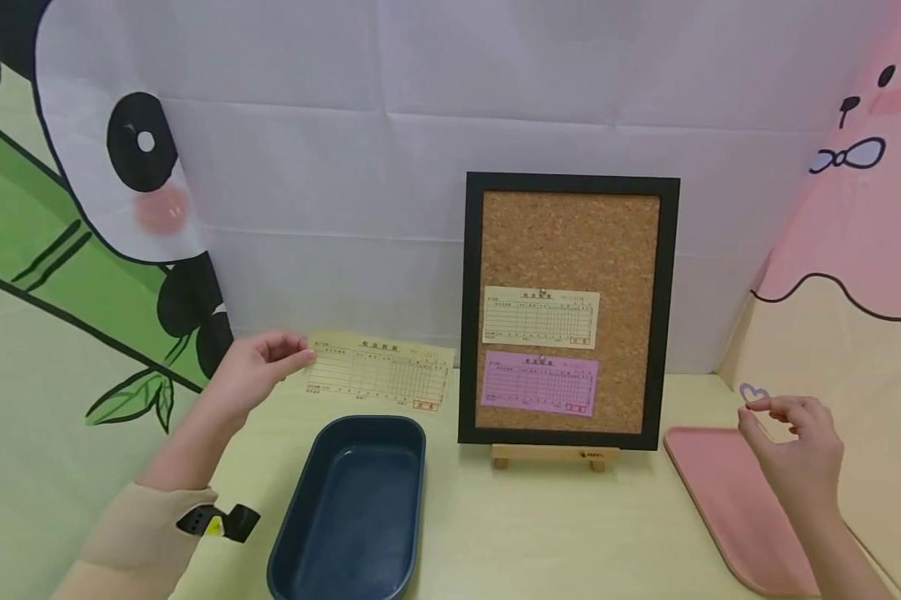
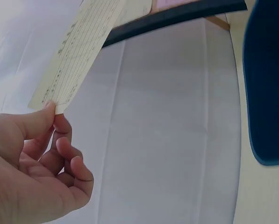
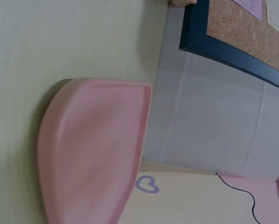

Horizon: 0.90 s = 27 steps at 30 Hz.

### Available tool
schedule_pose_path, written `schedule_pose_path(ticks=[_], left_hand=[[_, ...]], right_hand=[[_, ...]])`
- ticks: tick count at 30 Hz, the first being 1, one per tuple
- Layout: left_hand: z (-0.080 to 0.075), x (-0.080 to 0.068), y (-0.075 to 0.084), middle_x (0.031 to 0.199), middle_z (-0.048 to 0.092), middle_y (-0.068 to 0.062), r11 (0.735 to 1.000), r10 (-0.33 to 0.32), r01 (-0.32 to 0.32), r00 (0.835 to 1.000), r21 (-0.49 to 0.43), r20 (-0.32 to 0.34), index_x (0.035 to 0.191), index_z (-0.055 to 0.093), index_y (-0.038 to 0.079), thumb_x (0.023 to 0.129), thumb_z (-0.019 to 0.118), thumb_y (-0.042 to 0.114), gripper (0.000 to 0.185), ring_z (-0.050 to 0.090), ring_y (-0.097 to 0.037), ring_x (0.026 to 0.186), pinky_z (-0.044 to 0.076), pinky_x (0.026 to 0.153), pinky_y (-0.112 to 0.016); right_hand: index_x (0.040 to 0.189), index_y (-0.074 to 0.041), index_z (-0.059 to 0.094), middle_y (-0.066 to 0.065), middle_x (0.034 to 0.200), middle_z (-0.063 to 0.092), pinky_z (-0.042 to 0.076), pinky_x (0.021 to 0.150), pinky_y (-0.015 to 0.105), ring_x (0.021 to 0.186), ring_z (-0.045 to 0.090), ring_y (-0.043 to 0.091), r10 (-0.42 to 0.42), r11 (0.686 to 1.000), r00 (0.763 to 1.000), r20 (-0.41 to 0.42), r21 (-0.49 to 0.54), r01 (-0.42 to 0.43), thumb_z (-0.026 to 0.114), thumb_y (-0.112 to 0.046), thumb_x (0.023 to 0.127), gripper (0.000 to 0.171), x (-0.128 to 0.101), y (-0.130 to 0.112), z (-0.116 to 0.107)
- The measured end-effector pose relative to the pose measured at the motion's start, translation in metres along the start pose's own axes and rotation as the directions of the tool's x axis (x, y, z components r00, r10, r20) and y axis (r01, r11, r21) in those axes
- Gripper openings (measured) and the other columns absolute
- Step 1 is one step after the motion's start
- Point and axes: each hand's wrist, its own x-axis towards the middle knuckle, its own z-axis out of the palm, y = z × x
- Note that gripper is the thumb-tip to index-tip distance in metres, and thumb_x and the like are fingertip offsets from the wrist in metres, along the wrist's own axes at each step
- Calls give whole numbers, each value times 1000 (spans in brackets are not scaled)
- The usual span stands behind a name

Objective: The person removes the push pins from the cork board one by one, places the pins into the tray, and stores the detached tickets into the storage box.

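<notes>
The left hand (image 1: 258, 367) pinches a yellow slip (image 1: 378, 372) by its near end, long axis pointing toward the cork board (image 1: 570, 308) (two slips already pinned), while the right hand (image 1: 798, 446), fingers loosely curled, hovers right of the board.

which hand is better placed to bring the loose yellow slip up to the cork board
Left, probably. The left hand already pinches the yellow slip by its corner, just left of the cork board. The right hand is over the pink tray.
</notes>
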Motion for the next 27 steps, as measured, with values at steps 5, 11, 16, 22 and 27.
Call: schedule_pose_path(ticks=[5,11,16,22,27], left_hand=[[-10,-4,-22,101,62,-10,998,1,-7,997,66,83,106,61,2,93,60,35,36,53,-21,92,42,86,-37],[-10,-2,-44,90,62,-6,991,45,-67,980,112,195,97,65,4,91,63,25,22,52,-16,82,44,76,-32],[-8,3,-58,84,64,-5,991,66,-97,955,96,289,90,65,4,90,64,17,13,55,-14,76,45,71,-27],[0,12,-70,81,64,-3,989,41,-95,912,112,408,88,65,5,88,67,17,12,55,-15,72,42,66,-28],[16,19,-75,76,59,-1,983,59,-135,870,122,489,84,64,7,88,66,14,9,53,-19,73,41,65,-28]], right_hand=[[82,3,68,-27,82,45,26,73,15,81,38,-12,34,997,998,57,-72,-30,72,6,70,13,-11,19,-4],[78,-1,67,-15,81,48,26,72,25,82,33,-13,27,984,989,148,-176,0,74,1,69,11,-22,41,-8],[76,-3,67,1,79,50,25,66,29,78,29,-11,-40,962,974,221,-254,98,75,-4,67,12,-30,60,-7],[75,-10,67,2,77,50,25,64,30,78,30,-10,-77,952,954,289,-264,156,75,-5,66,14,-36,77,-10],[73,-16,65,1,78,56,29,63,28,78,34,-9,-152,935,918,367,-248,254,77,-6,63,18,-35,86,-12]])
